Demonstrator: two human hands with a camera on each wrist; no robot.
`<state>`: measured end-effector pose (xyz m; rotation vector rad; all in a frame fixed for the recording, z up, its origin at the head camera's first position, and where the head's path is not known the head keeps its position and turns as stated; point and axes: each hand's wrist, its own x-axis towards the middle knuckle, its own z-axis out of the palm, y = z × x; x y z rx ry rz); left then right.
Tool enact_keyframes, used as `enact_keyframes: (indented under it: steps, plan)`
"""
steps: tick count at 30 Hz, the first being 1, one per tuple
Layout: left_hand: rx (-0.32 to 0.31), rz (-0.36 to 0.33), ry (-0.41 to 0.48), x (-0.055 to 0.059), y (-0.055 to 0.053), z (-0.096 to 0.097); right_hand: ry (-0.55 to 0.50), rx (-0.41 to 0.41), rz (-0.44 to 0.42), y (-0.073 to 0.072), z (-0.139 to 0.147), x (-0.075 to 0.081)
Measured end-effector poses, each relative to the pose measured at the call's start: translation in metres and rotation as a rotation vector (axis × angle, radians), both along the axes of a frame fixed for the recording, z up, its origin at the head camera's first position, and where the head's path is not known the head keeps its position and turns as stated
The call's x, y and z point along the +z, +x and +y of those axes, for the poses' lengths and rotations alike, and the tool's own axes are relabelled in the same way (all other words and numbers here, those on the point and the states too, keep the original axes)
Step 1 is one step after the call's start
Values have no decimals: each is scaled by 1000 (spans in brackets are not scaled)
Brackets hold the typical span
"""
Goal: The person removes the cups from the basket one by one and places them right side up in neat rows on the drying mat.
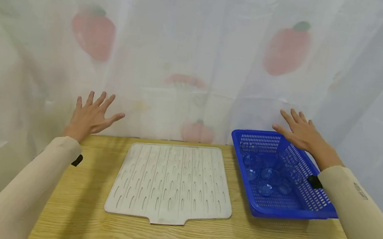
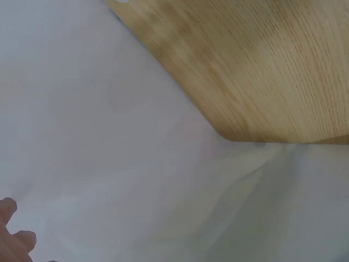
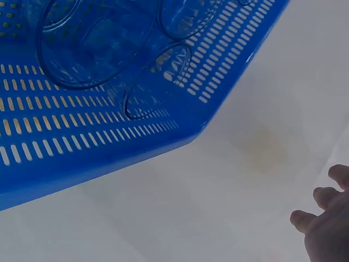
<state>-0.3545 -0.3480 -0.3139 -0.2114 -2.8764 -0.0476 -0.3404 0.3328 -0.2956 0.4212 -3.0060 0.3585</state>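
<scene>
My left hand [image 1: 91,117] is raised over the far left corner of the wooden table, fingers spread and holding nothing. On the other side my right hand [image 1: 301,133] hovers above the far right part of a blue plastic basket [image 1: 256,209], its fingers likewise spread and bare. Several clear glasses [image 1: 266,180] lie inside the basket; the right wrist view shows their round rims [image 3: 158,82] close up. A pale slotted draining mat [image 1: 171,182] lies flat in the middle of the table, left of the basket.
The wooden table [image 1: 127,235] ends at the back against a white curtain [image 1: 187,35] printed with red strawberries. More white sheeting hangs on both sides. The basket's slotted wall [image 3: 65,117] stands near the table's right side.
</scene>
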Motion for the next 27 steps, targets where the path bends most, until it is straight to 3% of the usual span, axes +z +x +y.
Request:
enact_keyframes:
  steps: [7, 14, 21, 27]
  plan:
    - [7, -40, 22, -3, 5, 6, -21, 26, -12, 9, -1, -2]
    - [-7, -116, 118, -14, 26, 23, -107, 51, -55, 24, -4, -8]
    - [-84, -184, 275, -51, 52, 31, -155, 99, -62, 46, -7, -14]
    - [-141, -197, 390, -87, 65, 27, -175, 129, -38, 57, -7, -21]
